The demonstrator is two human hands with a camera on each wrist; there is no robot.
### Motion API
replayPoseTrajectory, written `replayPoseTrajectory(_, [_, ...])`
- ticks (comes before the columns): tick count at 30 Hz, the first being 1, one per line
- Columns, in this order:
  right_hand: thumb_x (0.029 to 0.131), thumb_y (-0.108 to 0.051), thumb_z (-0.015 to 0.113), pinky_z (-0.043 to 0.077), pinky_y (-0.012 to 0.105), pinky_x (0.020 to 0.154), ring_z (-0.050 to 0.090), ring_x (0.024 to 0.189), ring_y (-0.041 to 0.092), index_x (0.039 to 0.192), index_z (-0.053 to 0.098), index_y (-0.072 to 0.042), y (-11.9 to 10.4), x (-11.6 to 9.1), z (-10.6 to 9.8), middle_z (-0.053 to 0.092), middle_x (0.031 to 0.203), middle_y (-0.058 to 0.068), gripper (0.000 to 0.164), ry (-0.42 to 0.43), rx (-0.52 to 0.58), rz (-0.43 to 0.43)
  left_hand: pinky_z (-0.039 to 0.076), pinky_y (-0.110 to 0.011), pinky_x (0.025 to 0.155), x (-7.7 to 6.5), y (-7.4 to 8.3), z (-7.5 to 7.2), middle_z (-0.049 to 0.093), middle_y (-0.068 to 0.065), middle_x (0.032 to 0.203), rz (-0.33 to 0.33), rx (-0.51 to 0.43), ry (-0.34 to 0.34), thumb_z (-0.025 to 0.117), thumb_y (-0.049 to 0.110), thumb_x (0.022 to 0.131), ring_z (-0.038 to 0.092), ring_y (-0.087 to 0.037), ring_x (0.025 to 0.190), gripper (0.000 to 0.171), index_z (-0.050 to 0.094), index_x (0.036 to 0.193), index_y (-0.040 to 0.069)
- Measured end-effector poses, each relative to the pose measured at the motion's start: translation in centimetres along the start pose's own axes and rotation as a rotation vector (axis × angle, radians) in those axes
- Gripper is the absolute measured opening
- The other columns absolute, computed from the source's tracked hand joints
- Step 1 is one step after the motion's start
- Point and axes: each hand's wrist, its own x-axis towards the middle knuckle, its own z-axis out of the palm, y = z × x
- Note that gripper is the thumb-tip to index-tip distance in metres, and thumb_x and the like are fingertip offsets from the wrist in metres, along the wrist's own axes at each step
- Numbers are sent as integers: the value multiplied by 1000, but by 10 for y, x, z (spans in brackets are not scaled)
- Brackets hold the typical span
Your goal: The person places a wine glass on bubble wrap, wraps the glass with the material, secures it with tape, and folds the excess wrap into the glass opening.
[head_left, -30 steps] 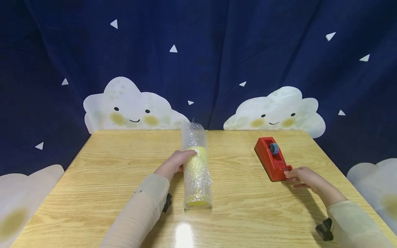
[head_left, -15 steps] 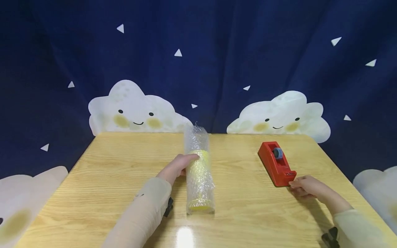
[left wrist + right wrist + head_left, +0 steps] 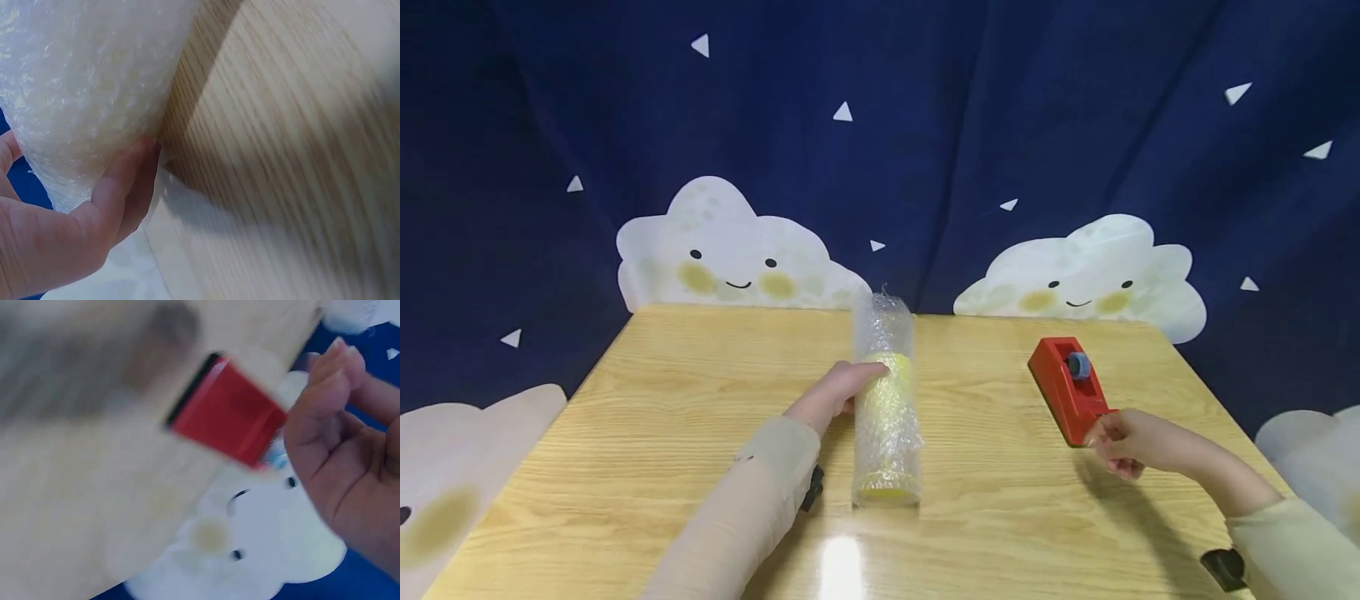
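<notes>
A yellow cylinder wrapped in bubble wrap (image 3: 889,425) lies lengthwise near the middle of the wooden table. My left hand (image 3: 838,390) grips its left side, the thumb over the top. In the left wrist view, fingers (image 3: 122,181) curl under the wrap's lower edge. A red tape dispenser (image 3: 1063,392) with a small blue-cored roll (image 3: 1078,365) sits to the right. My right hand (image 3: 1138,443) is at the dispenser's front end, overlapping its cutter. Its thumb and fingertips (image 3: 331,387) come together in the right wrist view; I cannot tell whether clear tape is between them.
The wooden table (image 3: 700,358) backs onto a dark blue curtain (image 3: 910,150) printed with white clouds and triangles. Black wrist cameras sit at both cuffs, the right camera (image 3: 1223,568) close over the tabletop.
My right hand drew back from the dispenser's cutter toward me, then rose in front of it. My left hand kept its grip on the wrapped cylinder. The head view shifted slightly.
</notes>
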Motion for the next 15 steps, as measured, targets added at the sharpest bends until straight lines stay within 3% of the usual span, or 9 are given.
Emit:
replayPoseTrajectory(4, [93, -10, 53, 43, 23, 50, 47, 55, 10, 126, 26, 18, -31, 17, 5, 50, 70, 4, 51, -8, -10, -79, 53, -36, 82, 0, -2, 2, 50, -18, 123, 14, -14, 11, 63, 33, 83, 57, -21, 91, 70, 36, 133, -9])
replayPoseTrajectory(11, [100, -17, 41, 30, 25, 49, 32, 52, 11, 114, 30, 5, -84, 57, 17, 35, 64, 0, 29, 55, 67, -224, 53, -36, 82, -2, -1, 2, 49, -19, 124, 36, -37, 17, 63, 32, 83, 58, -21, 90, 74, 32, 135, -10])
replayPoseTrajectory(15, [100, -17, 40, 25, 24, 48, 28, 51, 8, 109, 31, 2, -100, 87, 31, 33, 62, -2, 24, 81, 141, -264, 53, -36, 81, -1, -4, 4, 52, -18, 120, 32, -39, 27, 64, 31, 83, 59, -21, 89, 70, 36, 132, -10])
